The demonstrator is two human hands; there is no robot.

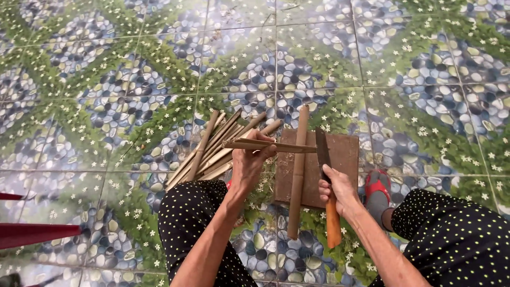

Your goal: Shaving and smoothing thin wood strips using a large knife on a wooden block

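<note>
- Two hands are working over a brown wooden board [345, 154] that is lying on the patterned tile floor [106, 79].
- The left hand [248, 165] is closing its fingers around a thin bamboo strip [265, 144], holding it level so that its free end is reaching towards the blade.
- The right hand [337, 191] is wrapping fully around the orange handle of a knife [326, 175], with the dark blade pointing up and away from the body, its edge meeting the tip of the strip above the board.
- Both grips are looking tight, with no gap showing between fingers and what they are holding.
- To my eye, the cut is going best if the blade is staying lined up with the grain at the strip's end, and if the left fingers are keeping well back from the edge.
- A thicker bamboo pole [297, 175] is lying lengthwise across the board, just left of the knife.
- Several more bamboo sticks [212, 149] are fanning out on the floor behind the left hand.
- A red sandal [377, 188] is showing just beside the board's right edge, near the knee in dotted black cloth.
</note>
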